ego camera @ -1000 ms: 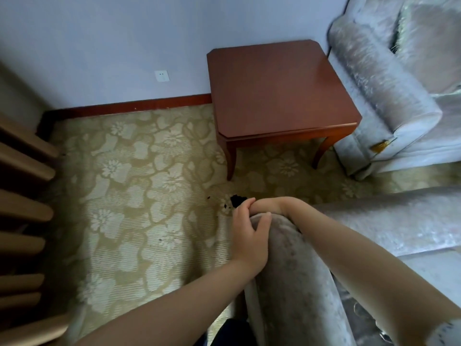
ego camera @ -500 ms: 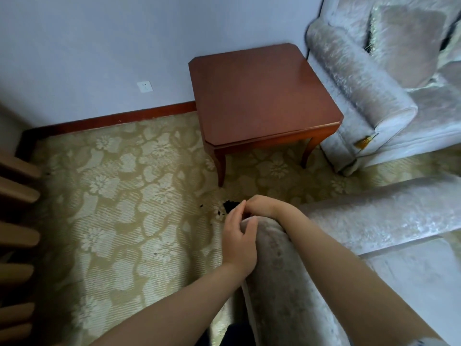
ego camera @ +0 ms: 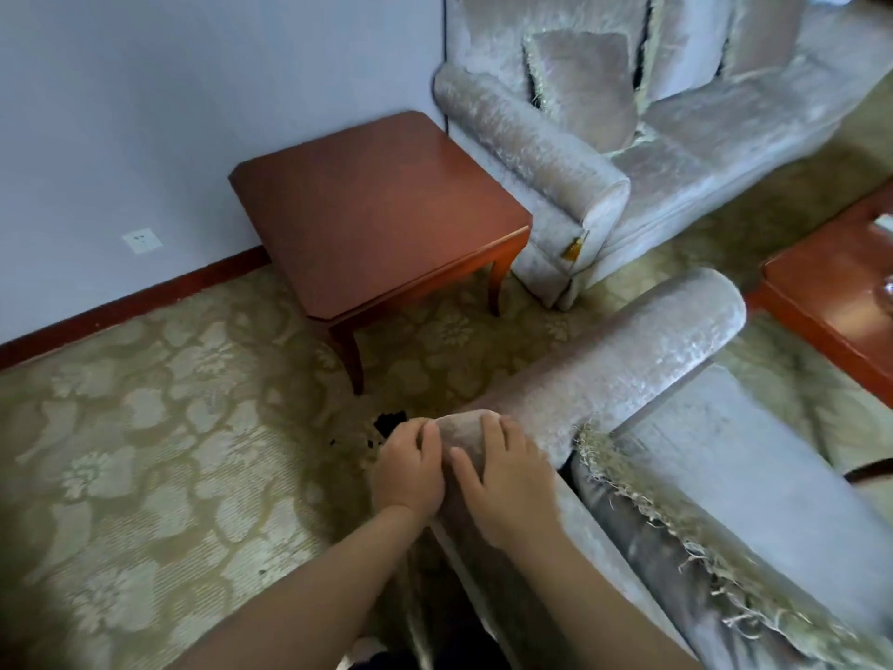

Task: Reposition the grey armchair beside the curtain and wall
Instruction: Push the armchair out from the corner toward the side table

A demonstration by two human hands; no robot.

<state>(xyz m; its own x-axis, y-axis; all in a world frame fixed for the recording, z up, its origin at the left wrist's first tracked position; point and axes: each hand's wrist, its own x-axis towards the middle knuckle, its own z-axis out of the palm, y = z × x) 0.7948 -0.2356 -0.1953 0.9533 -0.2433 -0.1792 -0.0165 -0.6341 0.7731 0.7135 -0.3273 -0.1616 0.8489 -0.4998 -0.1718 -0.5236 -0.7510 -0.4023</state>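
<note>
The grey armchair (ego camera: pixel 628 360) fills the lower right, its rolled armrest running up toward the right. I stand behind its back corner. My left hand (ego camera: pixel 408 471) grips the outer side of that corner, fingers curled onto the fabric. Close beside it, my right hand (ego camera: pixel 507 481) lies over the rounded top with thumb spread and fingers bent over the edge. A fringed cover (ego camera: pixel 652 505) drapes over the seat back. The pale wall (ego camera: pixel 145 113) is at the upper left; no curtain is in view.
A red-brown side table (ego camera: pixel 377 220) stands against the wall just beyond the chair. A grey sofa (ego camera: pixel 676 152) with cushions sits behind it. Another wooden table (ego camera: pixel 831 307) is at the right edge. Dark crumbs (ego camera: pixel 389 423) lie on the patterned carpet (ego camera: pixel 145 452) to the left.
My view has swung right, losing the wooden slats at the left. My right hand has shifted from hooking over the corner to lying on the chair's top beside my left hand.
</note>
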